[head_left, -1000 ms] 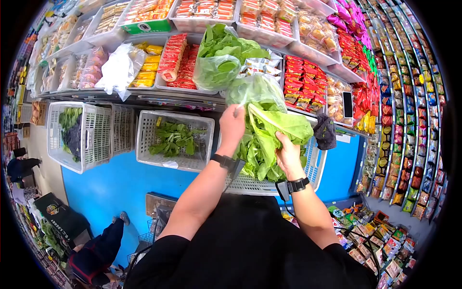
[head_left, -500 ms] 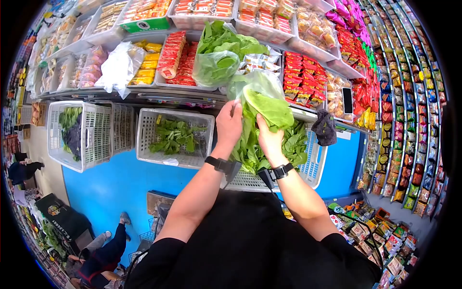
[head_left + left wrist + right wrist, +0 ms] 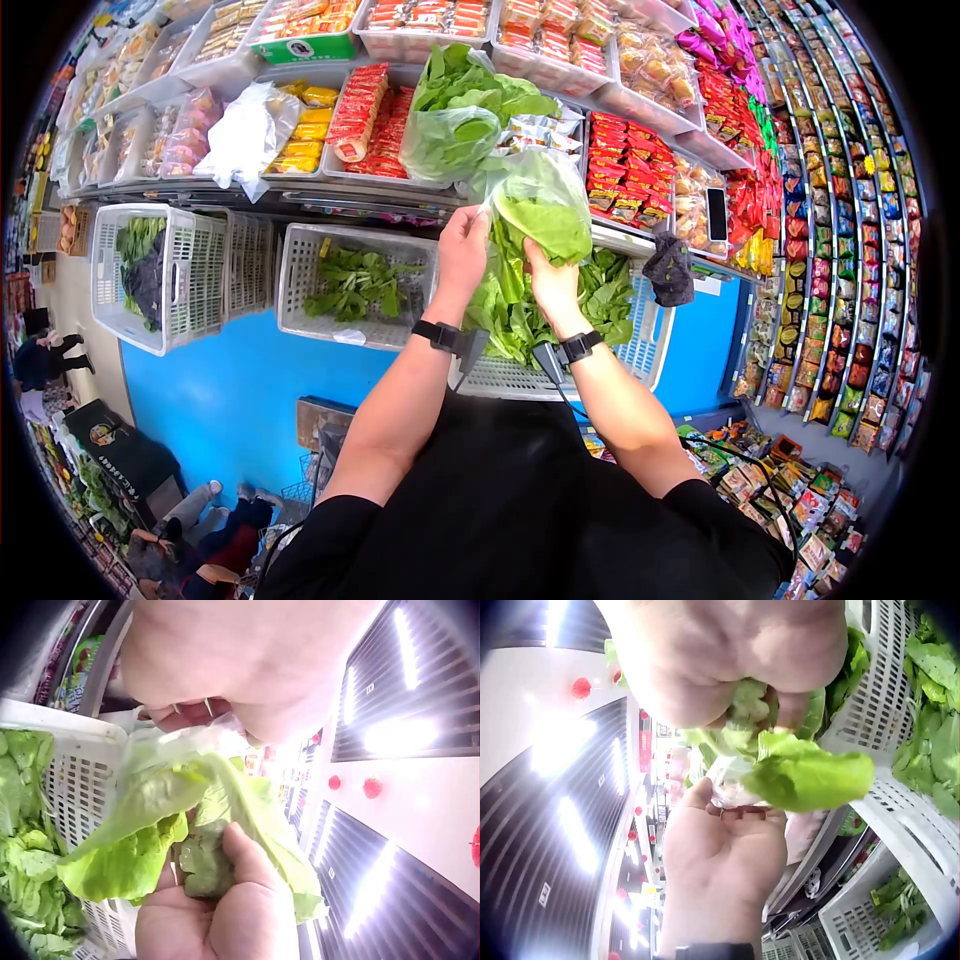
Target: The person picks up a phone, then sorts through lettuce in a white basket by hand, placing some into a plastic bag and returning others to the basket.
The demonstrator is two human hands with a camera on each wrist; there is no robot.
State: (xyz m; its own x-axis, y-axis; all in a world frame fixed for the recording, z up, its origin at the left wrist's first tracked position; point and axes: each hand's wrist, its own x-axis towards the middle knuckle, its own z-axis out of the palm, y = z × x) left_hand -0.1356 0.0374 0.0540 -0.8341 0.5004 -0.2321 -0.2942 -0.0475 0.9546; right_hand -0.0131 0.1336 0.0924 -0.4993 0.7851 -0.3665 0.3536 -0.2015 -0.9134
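In the head view my left hand (image 3: 463, 252) pinches the rim of a clear plastic bag (image 3: 191, 739), its fingertips curled over the film. My right hand (image 3: 554, 288) grips a head of leafy lettuce (image 3: 552, 228) near its pale base (image 3: 748, 705), with the thumb laid along it. The lettuce's leafy top is at the bag's mouth, partly behind the film. Below both hands, more leafy greens (image 3: 607, 300) lie in a white plastic basket (image 3: 650, 340). Behind the bag stands another bag filled with greens (image 3: 455, 135).
To the left are a crate with a few greens (image 3: 362, 285) and a taller white crate (image 3: 190, 285). Bins of packaged snacks (image 3: 632, 165) line the shelf ahead. A dark crumpled cloth (image 3: 668, 270) and a phone (image 3: 716, 215) are at the right. Other people (image 3: 215, 540) are at lower left.
My right hand has brought the lettuce left and up to the bag's mouth, its leaves now overlapping the film. The left hand stays at the bag's rim. People at lower left have moved.
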